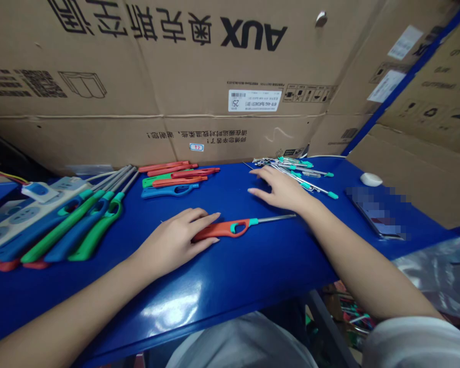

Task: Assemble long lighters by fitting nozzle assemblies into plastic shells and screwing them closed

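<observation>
My left hand (174, 240) lies on the blue table (230, 271) with its fingers curled over the handle end of an orange stick lighter (230, 228), whose metal nozzle points right. My right hand (279, 189) rests flat farther back, fingers stretched out to the left, holding nothing. It sits just beside a loose pile of metal lighter rods with teal tips (299, 171). A small stack of empty handle shells (176, 179) in orange, green and blue lies behind the left hand.
Several finished blue and green lighters (72, 225) lie side by side at the left, beside a white power strip (19, 214). Large cardboard boxes (199, 76) wall off the back. A phone (379, 214) and a white oval object (371, 179) sit at the right.
</observation>
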The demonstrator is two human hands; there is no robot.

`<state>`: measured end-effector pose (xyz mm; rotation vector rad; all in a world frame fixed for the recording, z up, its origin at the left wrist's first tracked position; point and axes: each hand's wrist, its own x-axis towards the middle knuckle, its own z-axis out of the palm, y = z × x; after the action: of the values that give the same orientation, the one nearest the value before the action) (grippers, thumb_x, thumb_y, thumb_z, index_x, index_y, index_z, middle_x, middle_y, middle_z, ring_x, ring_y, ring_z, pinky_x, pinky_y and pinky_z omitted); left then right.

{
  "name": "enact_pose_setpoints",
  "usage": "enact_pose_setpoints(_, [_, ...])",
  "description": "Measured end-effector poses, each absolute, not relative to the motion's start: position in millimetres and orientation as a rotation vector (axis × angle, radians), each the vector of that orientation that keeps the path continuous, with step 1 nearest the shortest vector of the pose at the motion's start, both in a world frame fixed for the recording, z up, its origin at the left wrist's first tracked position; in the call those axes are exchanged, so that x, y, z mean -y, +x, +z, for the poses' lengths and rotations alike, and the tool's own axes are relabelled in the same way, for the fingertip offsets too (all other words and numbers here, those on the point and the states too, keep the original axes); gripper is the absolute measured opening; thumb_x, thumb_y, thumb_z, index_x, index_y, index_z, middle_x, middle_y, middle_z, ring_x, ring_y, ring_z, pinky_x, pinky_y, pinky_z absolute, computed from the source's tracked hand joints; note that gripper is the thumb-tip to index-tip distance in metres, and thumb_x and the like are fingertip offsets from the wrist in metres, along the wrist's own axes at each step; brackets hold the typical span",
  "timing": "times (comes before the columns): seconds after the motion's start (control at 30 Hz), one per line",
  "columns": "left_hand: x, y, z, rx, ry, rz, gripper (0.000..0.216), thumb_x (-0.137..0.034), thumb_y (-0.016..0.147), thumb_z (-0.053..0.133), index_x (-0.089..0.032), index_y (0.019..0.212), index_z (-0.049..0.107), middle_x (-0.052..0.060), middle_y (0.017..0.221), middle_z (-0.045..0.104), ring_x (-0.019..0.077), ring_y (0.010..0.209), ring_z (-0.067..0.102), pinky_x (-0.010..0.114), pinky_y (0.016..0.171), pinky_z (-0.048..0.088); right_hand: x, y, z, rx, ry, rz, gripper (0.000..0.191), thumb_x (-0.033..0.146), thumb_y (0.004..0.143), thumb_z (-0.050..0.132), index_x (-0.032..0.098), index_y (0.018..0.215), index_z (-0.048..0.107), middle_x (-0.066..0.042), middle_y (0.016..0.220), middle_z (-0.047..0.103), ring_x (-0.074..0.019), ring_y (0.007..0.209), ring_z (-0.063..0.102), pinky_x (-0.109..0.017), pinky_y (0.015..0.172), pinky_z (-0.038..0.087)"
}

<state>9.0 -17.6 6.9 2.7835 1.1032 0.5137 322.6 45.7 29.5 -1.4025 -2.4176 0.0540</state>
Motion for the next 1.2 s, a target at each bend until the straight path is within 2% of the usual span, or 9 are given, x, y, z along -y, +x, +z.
enact_pose_setpoints(0.17, [26.3, 13.2, 17.6, -1.102, 2.62, 0.569, 0.043, -0.036, 0.098, 0.056, -0.02, 0.138, 0.063, 0.011, 0.12, 0.067, 0.0227, 0.101, 0.07, 0.036, 0.091, 0.059, -57.6, 329.7, 15.1, 2.312, -1.825, -0.16, 0.055, 0.039, 0.097, 0.056, 0.016, 0.146, 0.05, -0.022, 0.138, 0.054, -0.0371, 0.106, 0.067, -0.043, 0.077, 0.056])
enact_pose_setpoints(0.4, [27.7, 16.7, 12.6, -0.957, 2.625, 0.525, 0.044, -0.026, 0.097, 0.058, -0.018, 0.141, 0.059, 0.012, 0.122, 0.068, 0.0254, 0.114, 0.063, 0.041, 0.101, 0.054, -68.2, 334.0, 4.7, 2.245, -1.997, -0.125, 0.05, 0.041, 0.101, 0.045, 0.016, 0.144, 0.052, -0.024, 0.132, 0.056, -0.037, 0.102, 0.068, -0.044, 0.078, 0.054])
enact_pose_setpoints(0.6, [30.2, 20.7, 7.9, -0.94, 2.605, 0.543, 0.036, -0.025, 0.1, 0.057, -0.017, 0.135, 0.063, 0.012, 0.113, 0.068, 0.0244, 0.106, 0.062, 0.041, 0.097, 0.054, -68.3, 335.3, 10.7, 2.301, -1.992, 0.022, 0.05, 0.034, 0.098, 0.046, 0.013, 0.143, 0.051, -0.021, 0.132, 0.065, -0.0379, 0.112, 0.066, -0.042, 0.081, 0.052])
enact_pose_setpoints(0.7, [35.3, 23.8, 7.2, -0.942, 2.582, 0.558, 0.034, -0.027, 0.099, 0.06, -0.017, 0.131, 0.064, 0.011, 0.109, 0.068, 0.0239, 0.102, 0.062, 0.04, 0.094, 0.054, -63.8, 330.4, 15.8, 2.182, -1.961, 0.068, 0.052, 0.035, 0.096, 0.048, 0.016, 0.144, 0.052, -0.017, 0.113, 0.073, -0.0341, 0.094, 0.07, -0.04, 0.073, 0.051])
enact_pose_setpoints(0.8, [38.9, 26.6, 6.4, -0.96, 2.547, 0.554, 0.032, -0.025, 0.098, 0.061, -0.018, 0.128, 0.066, 0.01, 0.107, 0.066, 0.0237, 0.1, 0.062, 0.039, 0.092, 0.053, -55.0, 314.1, 17.4, 1.937, -1.697, 0.175, 0.048, 0.037, 0.096, 0.047, 0.019, 0.139, 0.057, -0.011, 0.095, 0.074, -0.0256, 0.073, 0.066, -0.037, 0.066, 0.049])
enact_pose_setpoints(0.93, [39.2, 28.7, 4.1, -0.961, 2.541, 0.578, 0.032, -0.026, 0.096, 0.064, -0.017, 0.126, 0.068, 0.009, 0.104, 0.065, 0.0233, 0.096, 0.06, 0.038, 0.093, 0.051, -32.1, 276.9, 13.5, 1.861, -1.261, 0.614, 0.039, 0.041, 0.1, 0.043, 0.022, 0.129, 0.062, -0.004, 0.079, 0.068, -0.0183, 0.058, 0.057, -0.032, 0.055, 0.047])
enact_pose_setpoints(1.0, [39.0, 29.2, 3.7, -0.958, 2.574, 0.571, 0.033, -0.028, 0.096, 0.063, -0.016, 0.127, 0.068, 0.009, 0.103, 0.065, 0.0237, 0.096, 0.059, 0.038, 0.093, 0.051, -18.8, 259.5, 10.4, 1.969, -1.117, 0.7, 0.038, 0.042, 0.102, 0.044, 0.023, 0.129, 0.063, -0.004, 0.085, 0.07, -0.0189, 0.067, 0.063, -0.033, 0.062, 0.052])
enact_pose_setpoints(1.1, [40.0, 29.8, 5.2, -0.974, 2.637, 0.527, 0.033, -0.028, 0.097, 0.062, -0.016, 0.126, 0.069, 0.01, 0.107, 0.067, 0.0257, 0.1, 0.06, 0.039, 0.096, 0.051, -5.4, 244.1, 4.8, 2.21, -0.923, 0.487, 0.036, 0.035, 0.102, 0.048, 0.024, 0.134, 0.061, -0.01, 0.115, 0.073, -0.0251, 0.105, 0.067, -0.043, 0.092, 0.051])
enact_pose_setpoints(1.2, [41.7, 30.2, 7.6, -0.962, 2.686, 0.493, 0.033, -0.028, 0.097, 0.061, -0.016, 0.127, 0.068, 0.012, 0.116, 0.069, 0.0282, 0.111, 0.061, 0.042, 0.103, 0.049, -2.9, 241.0, -2.2, 2.366, -0.836, 0.331, 0.035, 0.028, 0.102, 0.05, 0.024, 0.136, 0.06, -0.01, 0.118, 0.073, -0.0263, 0.109, 0.067, -0.046, 0.098, 0.047])
